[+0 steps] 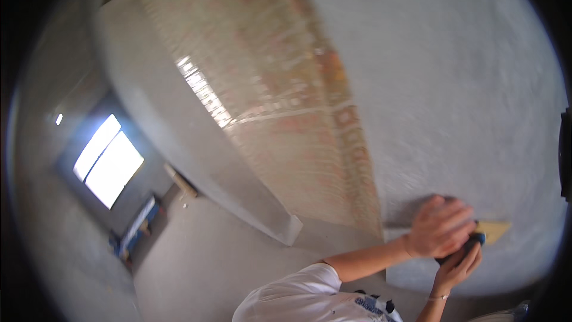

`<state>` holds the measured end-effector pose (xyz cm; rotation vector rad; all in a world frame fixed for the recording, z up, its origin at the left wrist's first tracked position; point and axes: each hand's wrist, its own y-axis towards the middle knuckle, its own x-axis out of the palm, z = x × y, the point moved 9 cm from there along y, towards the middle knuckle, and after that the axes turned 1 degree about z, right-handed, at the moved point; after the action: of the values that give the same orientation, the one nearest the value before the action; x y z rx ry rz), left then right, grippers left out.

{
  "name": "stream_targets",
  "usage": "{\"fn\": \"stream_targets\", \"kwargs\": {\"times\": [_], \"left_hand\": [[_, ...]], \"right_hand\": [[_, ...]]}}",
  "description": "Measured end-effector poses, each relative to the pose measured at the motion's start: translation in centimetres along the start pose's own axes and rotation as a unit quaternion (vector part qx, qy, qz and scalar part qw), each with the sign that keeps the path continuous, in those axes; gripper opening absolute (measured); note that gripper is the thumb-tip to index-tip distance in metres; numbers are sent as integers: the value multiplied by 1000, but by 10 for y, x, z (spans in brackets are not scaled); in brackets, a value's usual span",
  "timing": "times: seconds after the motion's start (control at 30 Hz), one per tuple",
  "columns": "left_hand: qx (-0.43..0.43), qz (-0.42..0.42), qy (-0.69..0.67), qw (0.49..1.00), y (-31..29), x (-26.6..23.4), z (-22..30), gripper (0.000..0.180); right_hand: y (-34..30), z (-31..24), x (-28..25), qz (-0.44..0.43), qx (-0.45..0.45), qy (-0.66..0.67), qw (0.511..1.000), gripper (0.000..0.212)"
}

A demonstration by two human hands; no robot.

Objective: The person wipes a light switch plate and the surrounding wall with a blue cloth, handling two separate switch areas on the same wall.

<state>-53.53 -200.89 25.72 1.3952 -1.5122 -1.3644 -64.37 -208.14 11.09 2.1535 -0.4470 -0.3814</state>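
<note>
On the far left, a bright window (109, 161) lights a grey room. Below it is a long blue and pale thing (140, 229), too blurry to name. Near that lies a tan piece (180, 180). The floor (196, 250) is grey and looks flat. Then come a grey pillar (179, 113), some little bright gaps (204, 92) and a tan wall (286, 161) with red patches. Next is a big grey wall (453, 83), smooth and a bit shiny.

The left hand (440, 229) is at the low part of this wall. It is blurry, but its grip looks spread, not curled. I cannot tell if it pushes on the wall or the tool. Just below it, the right hand (457, 271) has its grip curled around the dark handle (478, 238) of the tool. The tool's yellow blade (496, 229) pokes out to the right, by the wall. It should be light, with a thin, stiff blade that might bend a little. The handle seems best to hold; wet hands could slip.
</note>
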Motion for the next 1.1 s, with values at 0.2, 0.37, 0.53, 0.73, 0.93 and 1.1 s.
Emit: {"fn": "stream_targets", "kwargs": {"times": [0.2, 0.37, 0.53, 0.73, 0.93, 1.1], "left_hand": [[-25, -37, -4, 999, -9, 34, 28, 23], [45, 10, 59, 997, -15, 46, 30, 12], [52, 5, 96, 994, -30, 50, 22, 14], [54, -27, 94, 994, -38, 48, 30, 22], [-8, -56, 58, 997, -44, 49, 50, 28], [-2, -80, 80, 994, -58, 46, 36, 33]], "right_hand": [[-8, 37, -5, -33, -68, -1, 997, 34], [-9, 61, 5, -35, -134, -69, 988, 30], [-18, 63, 13, -47, -179, -125, 975, 26], [-5, 36, -7, -17, -170, -108, 979, 24], [-49, 104, 4, -63, -84, 145, 984, 34], [-44, 60, 7, -147, 17, 202, 968, 37]]}}
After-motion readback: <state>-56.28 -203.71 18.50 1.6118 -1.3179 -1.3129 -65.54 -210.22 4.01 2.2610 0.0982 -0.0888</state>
